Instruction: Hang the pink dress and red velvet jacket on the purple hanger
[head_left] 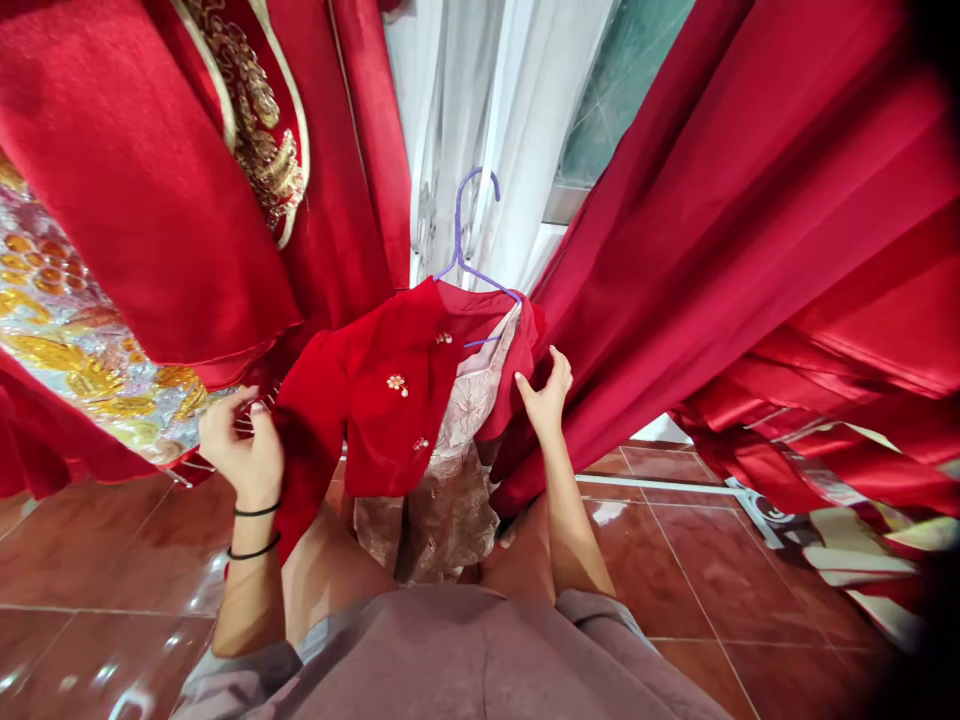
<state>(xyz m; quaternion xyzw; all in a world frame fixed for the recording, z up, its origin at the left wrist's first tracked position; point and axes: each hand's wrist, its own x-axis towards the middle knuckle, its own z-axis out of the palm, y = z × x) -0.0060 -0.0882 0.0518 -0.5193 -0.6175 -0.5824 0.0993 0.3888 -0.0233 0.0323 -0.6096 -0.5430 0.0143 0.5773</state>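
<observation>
In the middle of the head view, a red velvet jacket [386, 400] with small flower-shaped ornaments hangs on a purple hanger [459, 225]. Its front gapes on one side, showing a pale pink lace dress [472, 400] on the same hanger, with a sheer skirt below. My left hand [244, 445] is beside the jacket's left sleeve, its fingers curled; what they hold, if anything, I cannot make out. By the opposite shoulder edge is my right hand [547, 390], thumb and fingers apart, with nothing visible between them.
Long red drapes [697, 250] hang at right. Red garments with gold embroidery [266, 130] and a sequined panel [82, 340] crowd the left. Behind are white curtains [517, 150]. A white metal rack base [757, 510] stands on the red tiled floor [697, 570].
</observation>
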